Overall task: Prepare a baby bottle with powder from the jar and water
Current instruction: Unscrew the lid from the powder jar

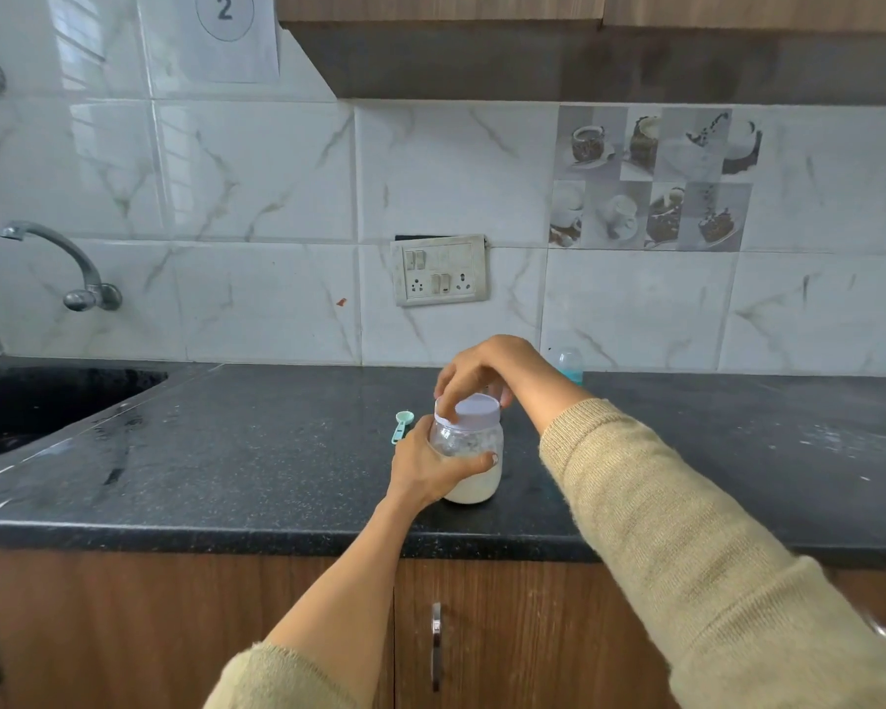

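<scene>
1. Nearest, both forearms reach forward from the lower frame edge in beige knit sleeves; the left sleeve [282, 678] is pushed back near the elbow, the right sleeve [686, 550] ends at the wrist.
2. Left hand [425, 465] comes in from 7 o'clock and wraps the jar [469, 460] at mid-body, thumb across the front of the glass, fingers behind it.
3. Right hand [482, 371] arches down from 1 o'clock, wrist bent, fingertips curled round the rim of the pale lilac lid [474, 409], which sits on the jar.
4. Jar stands upright on the black speckled counter [257, 452], near its front edge, white powder filling the lower part.
5. Mint green scoop [401, 426] lies on the counter at 10 o'clock from the jar, just beside the left hand.
6. Baby bottle [570, 365], clear dome cap and teal collar, stands at 1 o'clock behind the right wrist, against the tiled wall; lower part hidden.
7. Farther off: sink [47, 401] at 9 o'clock, tap [67, 263] above it, switch plate [440, 270] at 12 o'clock.
</scene>
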